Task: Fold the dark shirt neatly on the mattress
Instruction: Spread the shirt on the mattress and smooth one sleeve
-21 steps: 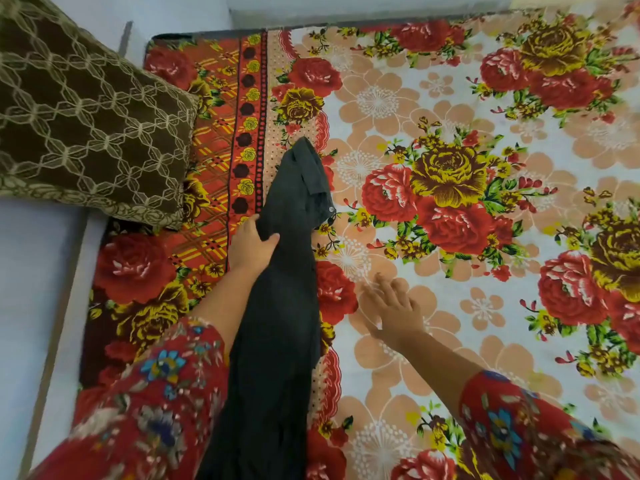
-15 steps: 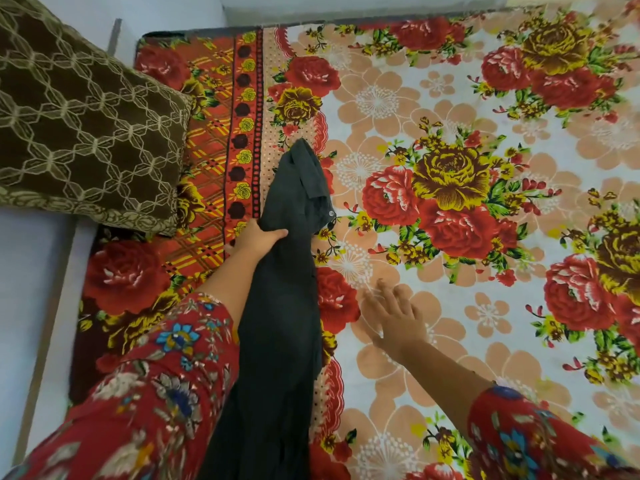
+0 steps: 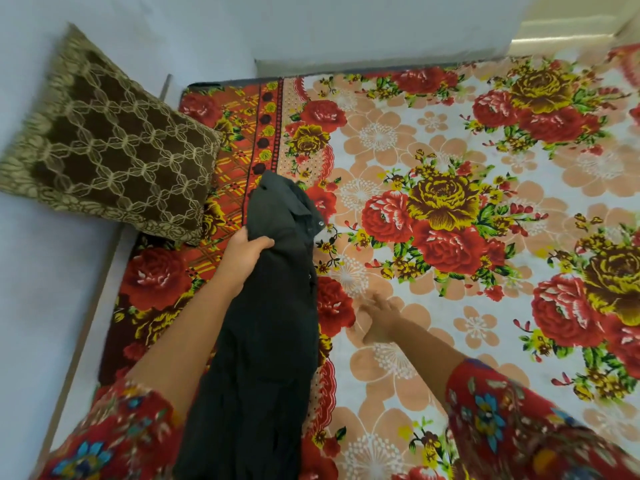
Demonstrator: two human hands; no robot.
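Note:
The dark shirt [image 3: 266,327] lies as a long narrow bundle on the flowered mattress sheet [image 3: 450,140], its collar end pointing away from me and its lower end running out of view at the bottom. My left hand [image 3: 244,252] grips the shirt's left edge just below the collar, thumb over the cloth. To the right of the shirt my right hand [image 3: 379,322] is spread with straight fingers just above or on the sheet, holding nothing; it is a little blurred.
A brown patterned cushion [image 3: 110,147] leans at the mattress's left far corner, close to the shirt's collar. The pale wall [image 3: 311,26] bounds the far edge and a pale floor strip [image 3: 41,306] runs along the left edge.
My left hand went from resting flat on the shirt to gripping its edge, and slid slightly toward the collar. The camera view tilted up. My right hand stayed beside the shirt.

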